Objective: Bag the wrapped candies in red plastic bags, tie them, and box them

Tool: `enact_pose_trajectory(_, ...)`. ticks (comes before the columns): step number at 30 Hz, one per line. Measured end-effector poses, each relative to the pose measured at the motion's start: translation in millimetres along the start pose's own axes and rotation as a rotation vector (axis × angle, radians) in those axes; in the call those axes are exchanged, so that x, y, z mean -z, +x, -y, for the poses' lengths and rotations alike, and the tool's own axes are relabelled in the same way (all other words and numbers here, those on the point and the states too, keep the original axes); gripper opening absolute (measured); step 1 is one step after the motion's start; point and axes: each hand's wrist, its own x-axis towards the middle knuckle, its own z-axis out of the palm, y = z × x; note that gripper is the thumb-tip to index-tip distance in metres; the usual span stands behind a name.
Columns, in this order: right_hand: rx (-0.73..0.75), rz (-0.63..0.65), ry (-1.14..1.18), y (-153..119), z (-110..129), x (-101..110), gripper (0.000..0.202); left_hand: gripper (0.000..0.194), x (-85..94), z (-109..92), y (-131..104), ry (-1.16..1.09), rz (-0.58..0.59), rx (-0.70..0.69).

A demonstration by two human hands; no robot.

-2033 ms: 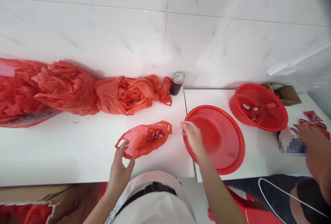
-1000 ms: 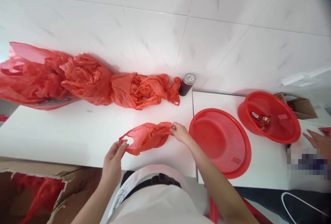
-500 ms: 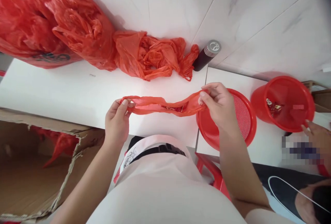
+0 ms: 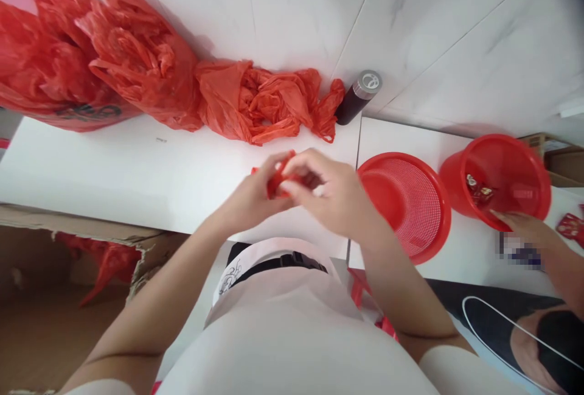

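Observation:
Over the white table (image 4: 173,182), a small red plastic bag (image 4: 279,183) is bunched up between my two hands. My left hand (image 4: 258,191) has its fingers closed round the bag from the left. From the right, my right hand (image 4: 326,185) pinches it, thumb and fingers curled together. Most of the bag is hidden by my fingers, and its contents do not show. A red mesh basket (image 4: 440,212) stands just right of my right hand, and a row of crumpled red plastic bags (image 4: 274,103) lies behind.
A dark bottle (image 4: 353,100) with a silver lid stands by the tiled wall. A tilted red bucket (image 4: 449,173) holds small wrapped items; another person's hand (image 4: 520,224) is at its rim. An open cardboard box (image 4: 150,237) with red bags inside stands at the left.
My hands have come together at the middle. The bag, stretched wide between them before, is now gathered into a small bunch. The other person's hand has moved left along the bucket.

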Motion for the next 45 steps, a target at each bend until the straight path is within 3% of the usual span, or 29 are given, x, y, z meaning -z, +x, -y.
enact_pose_trajectory(2,0.073,0.072,0.064,8.7,-2.6,-13.7,0.013,0.012,-10.2,3.9,4.2,0.049,0.047,0.081)
enact_pose_trajectory(5,0.075,-0.004,0.058,14.4,-29.1,-22.9,0.024,0.024,-11.7,11.2,5.7,0.015,0.042,0.139)
enact_pose_trajectory(9,-0.064,0.074,0.081,2.1,-63.6,-26.2,0.016,0.031,0.2,18.7,-0.2,-0.095,0.025,0.259)
enact_pose_trajectory(12,-0.123,0.036,0.114,-15.9,-59.8,-26.4,0.009,0.033,8.4,19.6,-7.5,-0.123,0.05,0.349)
enact_pose_trajectory(14,-0.09,0.097,0.131,-24.9,-49.9,-25.4,0.009,0.033,12.7,17.7,-12.9,-0.123,0.086,0.376)
enact_pose_trajectory(16,-0.021,0.18,0.147,-27.3,-44.8,-26.5,0.007,0.027,16.2,15.2,-17.9,-0.095,0.137,0.388)
enact_pose_trajectory(18,0.007,0.177,0.168,-23.1,-49.5,-32.6,0.015,0.017,18.3,13.5,-21.7,-0.032,0.193,0.352)
enact_pose_trajectory(21,-0.071,0.181,0.197,-12.2,-68.6,-50.5,0.029,0.018,18.9,16.4,-24.8,0.15,0.256,0.221)
enact_pose_trajectory(23,-0.133,0.211,0.196,-7.2,-80.3,-63.3,0.033,0.026,17.6,24.0,-26.4,0.332,0.168,0.104)
enact_pose_trajectory(26,-0.225,0.264,0.311,-4.9,-87.9,-73.8,0.036,0.025,13.0,42.5,-31.6,0.538,-0.124,-0.061)
enact_pose_trajectory(28,-0.301,0.36,0.473,-5.3,-88.3,-73.3,0.034,0.026,9.3,55.1,-37.2,0.594,-0.264,-0.094)
enact_pose_trajectory(30,-0.368,0.438,0.614,-6.8,-87.9,-69.4,0.03,0.029,6.8,63.4,-43.3,0.621,-0.293,-0.078)
enact_pose_trajectory(32,-0.396,0.438,0.648,-10.2,-88.3,-65.2,0.03,0.03,6.7,66.0,-49.1,0.597,-0.204,-0.063)
enact_pose_trajectory(35,-0.348,0.332,0.398,-19.4,-93.8,-61.3,0.03,0.032,12.5,63.6,-59.9,0.413,0.019,0.001)
enact_pose_trajectory(37,-0.29,0.294,0.102,-26.5,-104.2,-58.0,0.027,0.033,21.4,63.6,-70.6,0.253,0.085,0.104)
enact_pose_trajectory(39,-0.291,0.27,-0.185,-31.9,-122.1,-52.3,0.024,0.035,34.1,69.1,-84.3,0.131,0.035,0.244)
enact_pose_trajectory(41,-0.358,0.225,-0.364,-34.1,-145.1,-45.5,0.023,0.035,48.0,81.0,-98.1,0.027,-0.106,0.388)
enact_pose_trajectory(45,-0.445,0.144,-0.436,-31.1,-183.1,-42.2,0.025,0.036,66.3,112.3,-109.9,-0.101,-0.317,0.564)
